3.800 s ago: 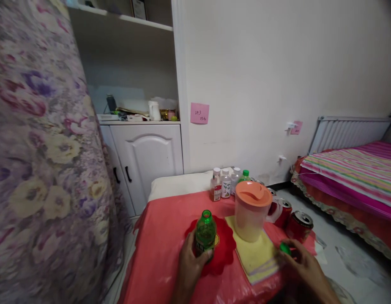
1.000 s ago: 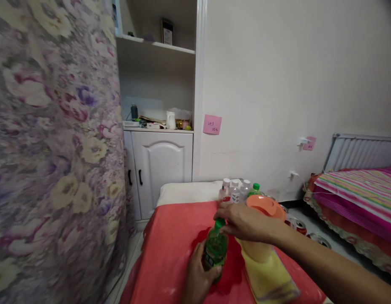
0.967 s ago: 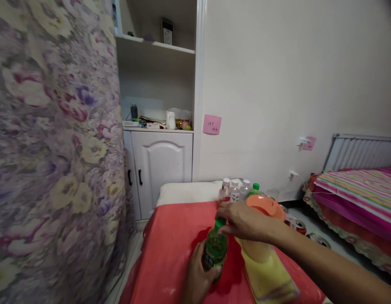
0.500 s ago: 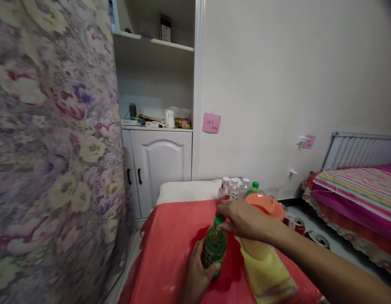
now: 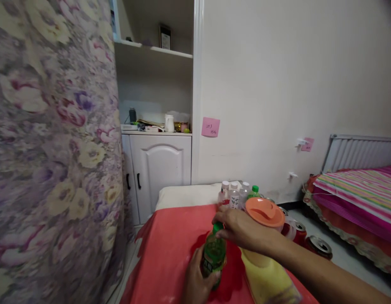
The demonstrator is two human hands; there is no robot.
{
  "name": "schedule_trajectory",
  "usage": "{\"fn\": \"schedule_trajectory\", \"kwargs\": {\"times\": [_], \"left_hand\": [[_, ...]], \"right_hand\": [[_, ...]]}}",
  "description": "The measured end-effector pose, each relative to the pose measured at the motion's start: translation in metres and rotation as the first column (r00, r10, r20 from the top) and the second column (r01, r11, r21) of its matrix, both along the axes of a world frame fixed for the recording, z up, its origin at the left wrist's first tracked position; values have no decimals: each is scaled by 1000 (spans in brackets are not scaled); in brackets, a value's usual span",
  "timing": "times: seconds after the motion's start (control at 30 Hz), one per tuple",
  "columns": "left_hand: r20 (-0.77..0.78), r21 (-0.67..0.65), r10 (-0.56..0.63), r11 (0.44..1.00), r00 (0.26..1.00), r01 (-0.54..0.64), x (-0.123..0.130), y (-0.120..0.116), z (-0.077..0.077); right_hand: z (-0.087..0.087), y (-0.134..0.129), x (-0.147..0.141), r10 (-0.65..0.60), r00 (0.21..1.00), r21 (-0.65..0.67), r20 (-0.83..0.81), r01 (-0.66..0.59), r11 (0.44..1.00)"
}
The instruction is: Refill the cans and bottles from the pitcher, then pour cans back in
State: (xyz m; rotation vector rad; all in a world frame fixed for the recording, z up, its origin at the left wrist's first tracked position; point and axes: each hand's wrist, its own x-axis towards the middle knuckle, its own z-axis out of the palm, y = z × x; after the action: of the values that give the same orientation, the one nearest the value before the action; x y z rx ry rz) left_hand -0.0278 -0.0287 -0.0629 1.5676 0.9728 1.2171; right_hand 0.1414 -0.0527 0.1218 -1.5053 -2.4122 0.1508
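One green bottle [image 5: 215, 250] is held nearly upright over the red scalloped plate [image 5: 236, 274], the left hand [image 5: 198, 276] curled round its lower body and the right hand [image 5: 236, 224] reaching across, its fingers closed on the green cap [image 5: 218, 228] at the neck. Whether the bottle's base touches the plate cannot be told, since the left hand partly hides it. Left of the plate, a broad open stretch of red cover [image 5: 165, 240] runs to the table's left edge and hangs over it. A pale cloth [image 5: 182, 196] shows past the cover's far edge, toward the wall [image 5: 261, 84]. Room is tighter on the other side: the yellow cloth [image 5: 266, 278] lies just beside the plate, the pitcher with an orange lid [image 5: 265, 211] stands on its far end, and the right forearm [image 5: 296, 259] passes in front of the pitcher. Three transparent bottles [image 5: 233, 197] and a second green bottle [image 5: 254, 191] line up behind the right hand. Red cans [image 5: 317, 248] stand right of the pitcher; the bed [image 5: 356, 183] is well apart.
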Motion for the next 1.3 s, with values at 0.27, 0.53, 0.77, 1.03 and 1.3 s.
{"fn": "schedule_trajectory", "kwargs": {"times": [0.27,0.53,0.77,1.03,1.3], "left_hand": [[-27,10,16,1000,1000,-16,-4,11,-19],[-111,50,102,994,989,-97,-4,15,-29],[-27,77,0,997,1000,2,-2,10,-15],[-35,31,-20,999,999,21,-1,6,-5],[2,9,152,988,988,-152,-3,8,-7]], "right_hand": [[1,-2,5,25,999,-10,-36,-25,1000],[7,-7,-5,9,999,-2,-53,-9,1000],[11,-4,-4,47,998,-58,38,-45,997],[11,13,5,112,983,2,144,-114,994],[44,47,43,-25,983,74,180,12,997]]}}
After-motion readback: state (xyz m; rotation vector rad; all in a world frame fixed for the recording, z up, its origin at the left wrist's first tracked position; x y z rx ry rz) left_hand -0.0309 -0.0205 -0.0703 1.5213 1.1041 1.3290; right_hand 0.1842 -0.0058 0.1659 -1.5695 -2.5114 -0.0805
